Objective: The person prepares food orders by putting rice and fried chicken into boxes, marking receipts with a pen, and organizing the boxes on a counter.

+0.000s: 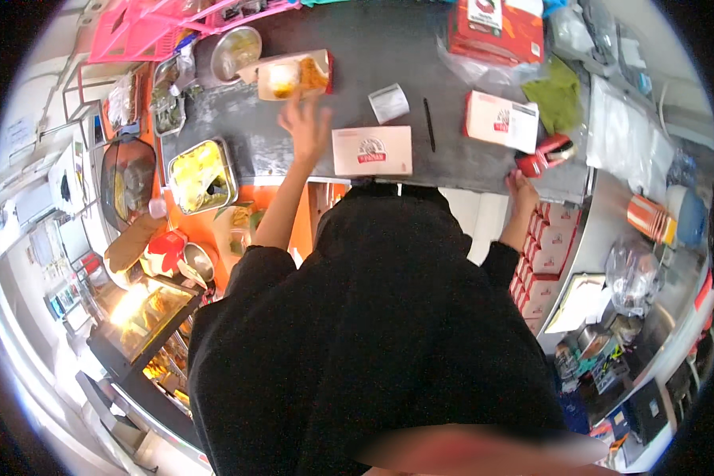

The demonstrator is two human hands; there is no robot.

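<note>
on the dark counter [389, 47], left of centre, an open box [264, 84] with white rice [283, 77] and orange-yellow food [314, 74] inside. just short of its near edge, the left hand [305, 125], slightly blurred, with fingers spread apart; cannot tell whether touching the box. at the right front edge of the counter, the right hand [522, 193], next to a red and black object [541, 157] of unclear kind; fingers too small to make out, so cannot tell whether clamped on it or only resting beside it.

between the two hands, at the front edge, a closed pale box [372, 151] with a red emblem; beyond it a white paper slip [389, 103] and, just right of that, a thin black pen [429, 124]. farther right, a second pale box [500, 121], with a green cloth [558, 95] just beside it and a large red package [496, 32] behind.

left of the open box, a metal bowl [250, 40]; nearer the body, a metal pan [231, 168] of yellow food. at the far left, a pink basket [135, 32]. under the counter's right end, stacked boxes [551, 246]. low on the left, a lit display case [139, 317].
</note>
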